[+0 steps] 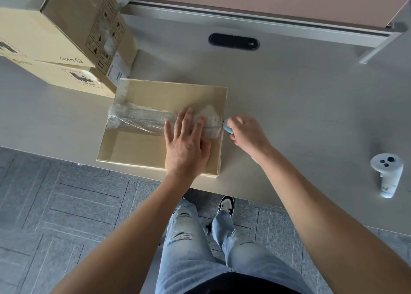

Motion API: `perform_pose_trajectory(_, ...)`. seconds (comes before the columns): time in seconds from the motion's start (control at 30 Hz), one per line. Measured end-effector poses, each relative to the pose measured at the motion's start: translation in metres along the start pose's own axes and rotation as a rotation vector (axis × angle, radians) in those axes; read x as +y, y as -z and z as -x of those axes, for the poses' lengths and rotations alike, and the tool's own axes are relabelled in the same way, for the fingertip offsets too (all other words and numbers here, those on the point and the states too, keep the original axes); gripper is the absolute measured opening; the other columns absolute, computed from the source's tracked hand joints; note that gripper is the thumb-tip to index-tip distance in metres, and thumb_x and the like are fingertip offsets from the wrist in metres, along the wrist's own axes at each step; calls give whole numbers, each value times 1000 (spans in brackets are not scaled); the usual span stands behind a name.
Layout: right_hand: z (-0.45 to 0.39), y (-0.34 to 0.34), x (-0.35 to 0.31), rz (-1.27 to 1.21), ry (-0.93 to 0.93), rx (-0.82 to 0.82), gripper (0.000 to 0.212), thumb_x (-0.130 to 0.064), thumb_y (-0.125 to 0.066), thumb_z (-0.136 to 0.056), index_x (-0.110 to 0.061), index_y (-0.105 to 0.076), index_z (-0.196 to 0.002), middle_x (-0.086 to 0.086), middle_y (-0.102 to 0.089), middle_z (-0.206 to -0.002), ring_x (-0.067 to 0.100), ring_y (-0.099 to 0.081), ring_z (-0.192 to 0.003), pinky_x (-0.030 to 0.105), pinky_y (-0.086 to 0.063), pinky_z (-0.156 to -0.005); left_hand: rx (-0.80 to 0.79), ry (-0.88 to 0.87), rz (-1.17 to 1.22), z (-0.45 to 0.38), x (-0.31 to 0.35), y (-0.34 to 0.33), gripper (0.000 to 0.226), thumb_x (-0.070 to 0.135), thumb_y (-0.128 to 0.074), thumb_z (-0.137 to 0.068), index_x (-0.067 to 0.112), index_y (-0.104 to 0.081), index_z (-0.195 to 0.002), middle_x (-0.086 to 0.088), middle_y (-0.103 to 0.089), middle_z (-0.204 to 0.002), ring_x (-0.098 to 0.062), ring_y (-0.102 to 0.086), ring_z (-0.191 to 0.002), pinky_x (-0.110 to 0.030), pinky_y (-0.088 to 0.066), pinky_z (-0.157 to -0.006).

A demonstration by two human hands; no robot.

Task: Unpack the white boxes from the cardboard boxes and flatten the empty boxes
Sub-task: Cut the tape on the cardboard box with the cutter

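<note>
A closed cardboard box (153,93) lies on the table near its front edge, sealed across the middle with a band of clear tape (138,120). My left hand (186,142) rests flat on the lid, fingers straight, over the right part of the tape. My right hand (244,133) grips a small light-blue cutter (227,127), whose tip sits at the box's right edge where the tape ends. No white boxes are visible.
Two more cardboard boxes (55,33) are stacked at the back left, touching the near box's corner. A white controller (387,171) lies at the right. The grey table (300,98) has a black cable port (233,41) and a partition behind.
</note>
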State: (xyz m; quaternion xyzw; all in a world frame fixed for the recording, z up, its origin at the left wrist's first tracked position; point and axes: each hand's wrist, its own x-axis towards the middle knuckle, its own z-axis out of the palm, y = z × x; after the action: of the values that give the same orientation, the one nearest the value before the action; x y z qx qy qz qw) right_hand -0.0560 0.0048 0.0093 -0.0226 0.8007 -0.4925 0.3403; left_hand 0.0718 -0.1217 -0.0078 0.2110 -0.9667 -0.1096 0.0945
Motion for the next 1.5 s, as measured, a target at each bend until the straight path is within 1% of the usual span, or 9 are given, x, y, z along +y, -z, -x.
perform_pose_trajectory(0.13,8,-2,6,36,15,-22,35,-34,-52,-87,0,-56,-85,3,-45,-74,13,-57,-64,33,-37,-65,15,3,5,0,0,-2,55,36,-39,-94,17,-55,-144,-14,-43,-159,-33,-34,-150,-63,-21,-122)
perform_pose_trajectory(0.27,13,-3,12,29,2,-20,26,-30,-53,-92,-17,-53,-69,1,-45,-69,14,-55,-61,33,-37,-64,11,4,-2,1,-1,-3,55,36,-41,-94,18,-54,-145,-13,-42,-159,-33,-33,-151,-62,-20,-122)
perform_pose_trajectory(0.43,16,-5,16,22,4,-11,27,-33,-52,-89,-10,-57,-77,-3,-47,-66,14,-55,-60,34,-37,-64,-20,10,-10,0,-1,-3,56,40,-38,-96,19,-52,-146,-12,-39,-161,-32,-30,-152,-61,-16,-124)
perform_pose_trajectory(0.53,20,-7,18,17,13,-8,23,-35,-51,-86,-19,-50,-70,-6,-41,-57,18,-46,-59,37,-32,-63,-19,12,-6,1,-1,-2,55,37,-38,-96,19,-52,-146,-13,-39,-162,-32,-30,-152,-62,-17,-124)
perform_pose_trajectory(0.67,24,-10,15,-21,-13,-2,15,-37,-51,-83,-23,-50,-77,5,-35,-71,16,-39,-54,36,-26,-61,-25,12,-5,1,-1,-2,56,38,-35,-97,19,-51,-146,-13,-39,-162,-32,-30,-152,-62,-19,-123)
perform_pose_trajectory(0.8,27,-14,15,14,22,52,32,-31,-51,-88,-22,-43,-58,-4,-38,-55,20,-40,-58,34,-29,-59,-39,10,-6,1,-1,-1,59,41,-31,-96,19,-50,-147,-13,-37,-162,-31,-29,-153,-62,-18,-123)
perform_pose_trajectory(0.97,41,-23,19,98,130,157,28,-25,-51,-93,-4,-55,-74,2,-51,-56,16,-41,-50,29,-31,-50,-82,10,-4,2,-1,5,66,45,-23,-94,19,-47,-150,-13,-34,-165,-31,-25,-155,-61,-14,-124)
perform_pose_trajectory(1.1,44,-24,25,-23,41,140,36,-24,-53,-92,-21,-39,-58,-11,-38,-46,18,-41,-57,30,-26,-52,-106,-3,-13,6,0,7,68,45,-23,-92,20,-46,-150,-12,-32,-165,-31,-23,-155,-60,-11,-125)
perform_pose_trajectory(1.5,79,-62,36,-177,-1,268,24,-38,-48,-101,-17,-53,-91,-5,-54,-62,17,-52,-56,39,-43,-57,-174,-133,-34,15,-15,7,64,44,-22,-99,18,-40,-155,-16,-25,-168,-34,-19,-156,-64,-11,-124)
